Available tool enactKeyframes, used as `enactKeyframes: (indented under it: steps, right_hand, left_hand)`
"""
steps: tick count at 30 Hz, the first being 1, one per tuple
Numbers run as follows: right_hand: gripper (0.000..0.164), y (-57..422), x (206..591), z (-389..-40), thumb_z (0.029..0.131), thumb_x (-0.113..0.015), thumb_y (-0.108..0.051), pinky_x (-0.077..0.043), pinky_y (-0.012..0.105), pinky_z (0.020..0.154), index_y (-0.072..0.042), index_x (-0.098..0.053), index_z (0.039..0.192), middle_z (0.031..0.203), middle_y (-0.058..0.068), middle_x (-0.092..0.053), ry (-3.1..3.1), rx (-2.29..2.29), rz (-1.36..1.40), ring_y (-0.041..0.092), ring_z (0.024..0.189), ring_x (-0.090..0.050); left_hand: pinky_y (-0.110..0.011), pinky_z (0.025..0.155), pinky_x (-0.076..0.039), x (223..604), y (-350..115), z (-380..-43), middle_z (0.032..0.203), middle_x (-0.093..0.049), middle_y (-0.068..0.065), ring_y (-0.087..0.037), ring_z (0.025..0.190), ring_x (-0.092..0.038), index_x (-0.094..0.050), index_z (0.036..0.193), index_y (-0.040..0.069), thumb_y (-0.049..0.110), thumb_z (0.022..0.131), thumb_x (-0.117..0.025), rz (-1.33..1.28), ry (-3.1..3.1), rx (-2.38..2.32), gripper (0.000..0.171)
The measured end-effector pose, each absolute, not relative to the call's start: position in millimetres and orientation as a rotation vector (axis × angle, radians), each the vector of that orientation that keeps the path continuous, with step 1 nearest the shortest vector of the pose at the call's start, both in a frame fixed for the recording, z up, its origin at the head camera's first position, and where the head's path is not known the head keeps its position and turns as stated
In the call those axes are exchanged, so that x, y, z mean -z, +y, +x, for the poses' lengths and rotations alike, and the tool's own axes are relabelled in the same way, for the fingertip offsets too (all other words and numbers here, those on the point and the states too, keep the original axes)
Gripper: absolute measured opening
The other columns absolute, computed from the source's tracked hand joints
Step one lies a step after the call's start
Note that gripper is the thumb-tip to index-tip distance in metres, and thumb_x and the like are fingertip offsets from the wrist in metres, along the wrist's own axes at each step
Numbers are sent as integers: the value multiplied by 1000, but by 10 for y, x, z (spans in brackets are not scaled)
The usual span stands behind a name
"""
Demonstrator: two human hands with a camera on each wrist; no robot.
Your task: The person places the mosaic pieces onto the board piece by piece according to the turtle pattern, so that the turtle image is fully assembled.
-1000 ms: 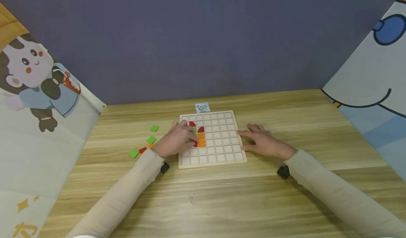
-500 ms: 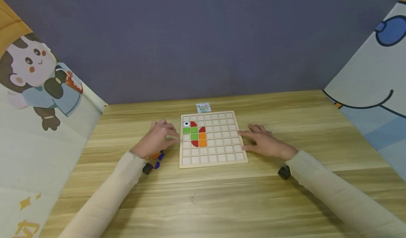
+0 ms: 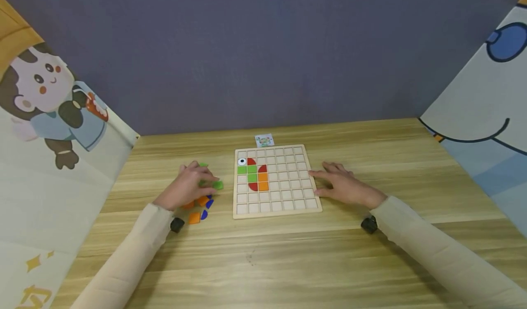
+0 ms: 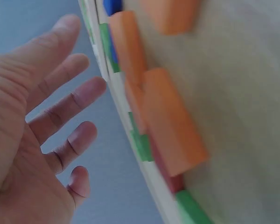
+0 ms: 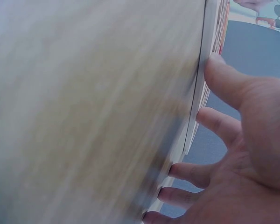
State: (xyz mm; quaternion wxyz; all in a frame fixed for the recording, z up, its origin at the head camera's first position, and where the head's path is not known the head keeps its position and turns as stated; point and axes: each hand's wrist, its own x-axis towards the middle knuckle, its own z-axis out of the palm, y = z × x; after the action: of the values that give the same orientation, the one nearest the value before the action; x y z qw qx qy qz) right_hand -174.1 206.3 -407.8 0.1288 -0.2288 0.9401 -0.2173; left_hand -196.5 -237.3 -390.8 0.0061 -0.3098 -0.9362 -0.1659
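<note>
My left hand [image 3: 187, 185] is over the loose tiles left of the board, fingers spread and holding nothing in the left wrist view. A green tile [image 3: 218, 185] lies by its fingertips. Orange blocks [image 4: 172, 121] show beside it in the left wrist view. My right hand [image 3: 339, 183] rests at the right edge of the wooden grid board [image 3: 288, 210], thumb and fingertips at its rim. On the board's left part sit a white eye tile [image 3: 242, 161], green tiles [image 3: 252, 177], orange tiles [image 3: 262, 185] and red rounded tiles [image 3: 253, 187].
A small picture card [image 3: 264, 139] lies behind the board. Near my left wrist are an orange tile [image 3: 194, 218] and blue half-round pieces [image 3: 204, 214]. A dark panel [image 3: 271, 62] stands behind the wooden table [image 3: 263, 263], with cartoon-printed walls at both sides.
My left hand has drawn back leftward from the board's tiles to the loose pieces, uncovering the eye tile and green tiles. My right hand stays at the board's edge.
</note>
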Motion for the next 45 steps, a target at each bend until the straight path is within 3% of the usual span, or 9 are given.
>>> enactKeyframes:
  steps: [6,16,23,45]
  right_hand:
    - [62,2059,4078,-1734,91,-60,-42,-9,74,93,-21,-40,145,152,26,-13,2726,647,-660,47,136,-8]
    - [61,2052,4076,-1730,91,-60,-42,-9,74,94,-22,-40,145,151,26,-14,2729,642,-660,46,136,-9]
    - [61,2067,4096,-1754,91,-59,-44,-10,74,93,-24,-39,145,152,24,-14,2722,646,-656,46,137,-8]
    - [61,2070,4102,-1750,91,-59,-45,-9,74,94,-24,-40,145,152,24,-14,2725,652,-639,45,137,-8]
  left_hand:
    - [-37,68,-18,3963,-2403,-1979,103,-65,5,-15,84,-40,-75,105,16,35,73,-80,-959,-2981,529,38]
    - [-37,69,-20,3951,-2344,-2014,98,-67,6,-16,87,-44,-76,98,17,22,75,-81,-946,-3003,464,23]
    - [-36,69,-20,3936,-2287,-2033,94,-67,9,-14,84,-43,-76,96,17,22,75,-81,-939,-3016,437,22]
    - [-35,68,-20,3855,-2088,-2113,90,-69,2,-14,78,-43,-76,90,11,19,74,-82,-1038,-2821,444,19]
